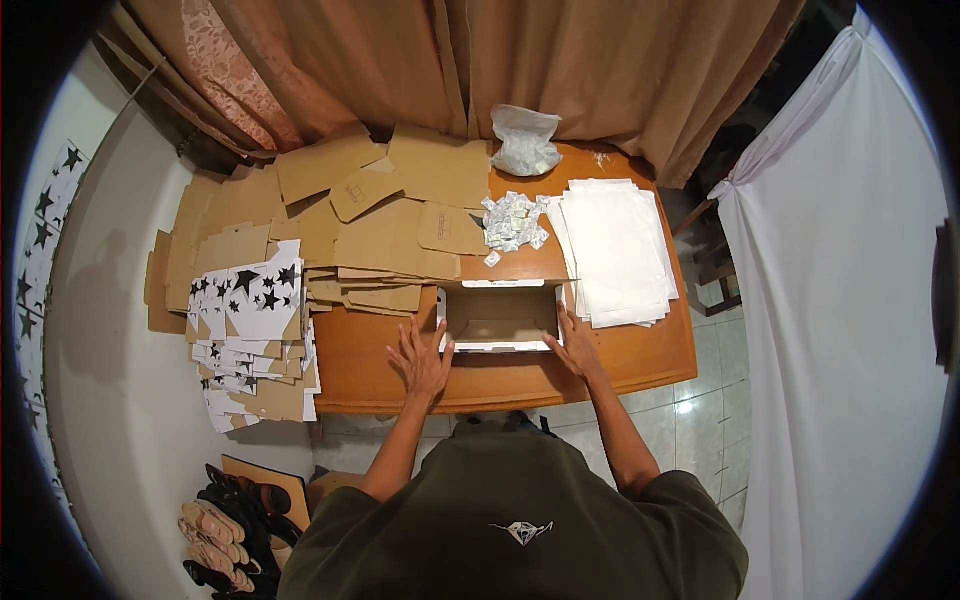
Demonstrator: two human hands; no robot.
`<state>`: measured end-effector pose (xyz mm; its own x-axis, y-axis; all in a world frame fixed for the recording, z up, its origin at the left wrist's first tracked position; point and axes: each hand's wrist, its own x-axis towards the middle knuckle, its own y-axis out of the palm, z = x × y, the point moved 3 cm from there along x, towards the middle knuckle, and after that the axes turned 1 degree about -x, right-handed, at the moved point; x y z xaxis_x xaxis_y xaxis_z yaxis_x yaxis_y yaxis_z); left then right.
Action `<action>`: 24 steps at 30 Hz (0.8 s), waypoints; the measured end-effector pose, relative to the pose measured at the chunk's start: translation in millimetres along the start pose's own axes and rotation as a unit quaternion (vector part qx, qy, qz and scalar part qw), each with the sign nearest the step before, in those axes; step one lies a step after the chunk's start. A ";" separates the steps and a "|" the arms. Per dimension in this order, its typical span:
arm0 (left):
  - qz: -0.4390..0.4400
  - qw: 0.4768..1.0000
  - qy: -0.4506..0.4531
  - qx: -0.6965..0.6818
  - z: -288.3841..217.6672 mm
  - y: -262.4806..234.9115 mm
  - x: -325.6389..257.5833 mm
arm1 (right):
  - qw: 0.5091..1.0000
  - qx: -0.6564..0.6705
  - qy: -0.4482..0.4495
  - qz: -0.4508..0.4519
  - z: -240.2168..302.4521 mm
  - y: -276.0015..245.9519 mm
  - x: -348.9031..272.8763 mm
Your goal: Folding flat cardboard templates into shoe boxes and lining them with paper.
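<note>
Wooden counter w/ curtains behind. My left hand lies flat, fingers spread, at the open box left wall; right hand open on its right wall. Looks like box-forming; flat cardboard blanks far left, white sheets right, sachets beyond.

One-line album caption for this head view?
Both hands, left and right, flank an open cardboard box on a wooden table.

Flat brown cardboard blanks lay heaped at upper centre. Star-printed sheets were stacked at left. Small white sachets sat beside white paper sheets; a plastic bag stood above. Sandals lay lower left.
</note>
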<state>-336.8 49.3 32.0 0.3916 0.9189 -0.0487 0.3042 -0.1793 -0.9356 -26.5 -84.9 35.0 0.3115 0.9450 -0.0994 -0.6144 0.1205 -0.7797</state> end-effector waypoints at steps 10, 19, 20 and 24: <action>-0.020 0.944 0.161 -0.289 -52.7 -63.5 1.8 | 0.986 0.131 0.002 -0.105 6.0 -32.6 -28.7; 0.128 0.876 0.311 -0.346 -191.3 -50.7 12.7 | 0.981 0.102 0.051 -0.159 -54.1 -80.2 -49.6; 0.130 0.868 0.343 -0.334 -210.0 -45.8 13.7 | 0.982 0.080 0.047 -0.167 -65.9 -85.2 -49.3; 0.145 0.872 0.357 -0.304 -274.3 -13.1 26.3 | 0.984 0.050 0.023 -0.168 -115.7 -103.9 -40.3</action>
<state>-92.3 -20.7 139.0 0.9029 0.3903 0.1799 0.4211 -0.7196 -0.5521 108.6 -170.6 48.5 0.5412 0.8317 0.1240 -0.5389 0.4562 -0.7081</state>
